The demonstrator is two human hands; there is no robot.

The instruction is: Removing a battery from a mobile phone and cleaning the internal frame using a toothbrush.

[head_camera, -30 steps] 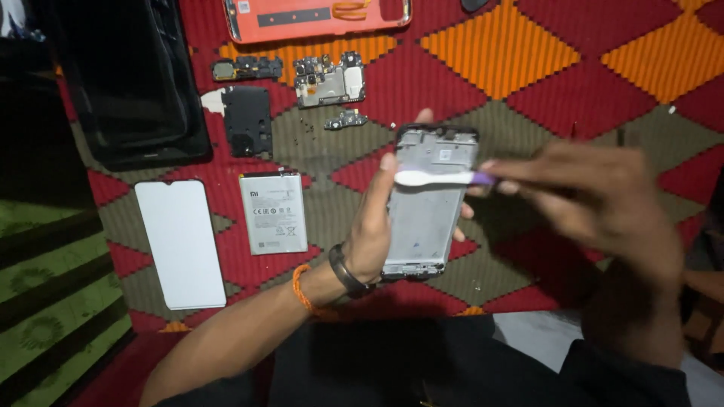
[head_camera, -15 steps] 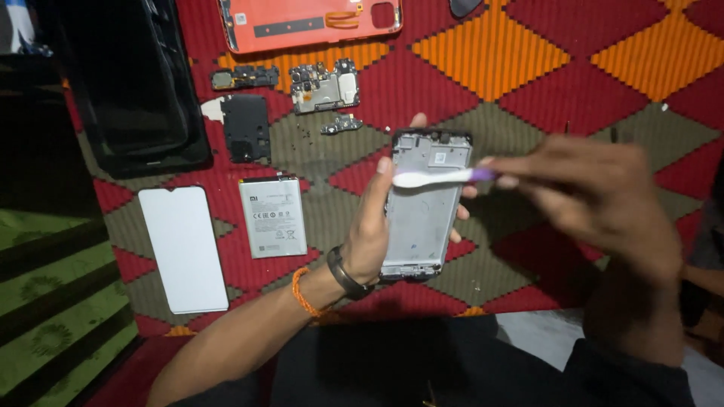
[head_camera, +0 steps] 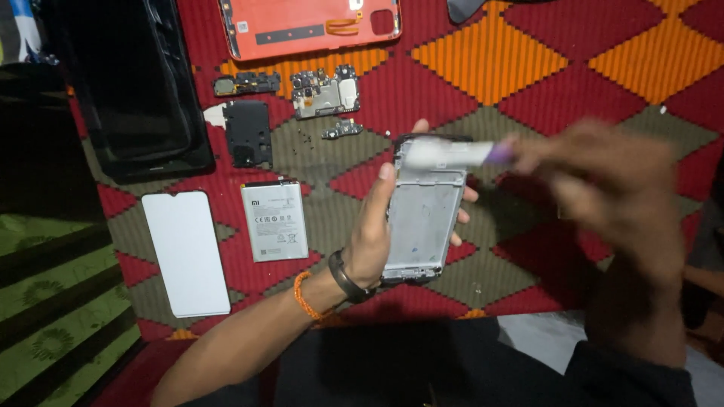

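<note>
Fingers of the left hand (head_camera: 373, 241) are clamped around the grey metal phone frame (head_camera: 422, 215), thumb on its near edge, fingertips showing past its far edge. Frame is held upright above the red, orange and olive diamond-patterned woven mat (head_camera: 528, 83). Right hand (head_camera: 603, 188), blurred, pinches a white brush with a purple handle (head_camera: 460, 154) laid across the frame's top end. Left of the frame lies a white rectangular battery (head_camera: 274, 220); further left, a white glass panel (head_camera: 185, 252). Beyond the frame sit a small circuit board (head_camera: 324, 92), a black cover plate (head_camera: 248, 133) and an orange back cover (head_camera: 309, 24).
</note>
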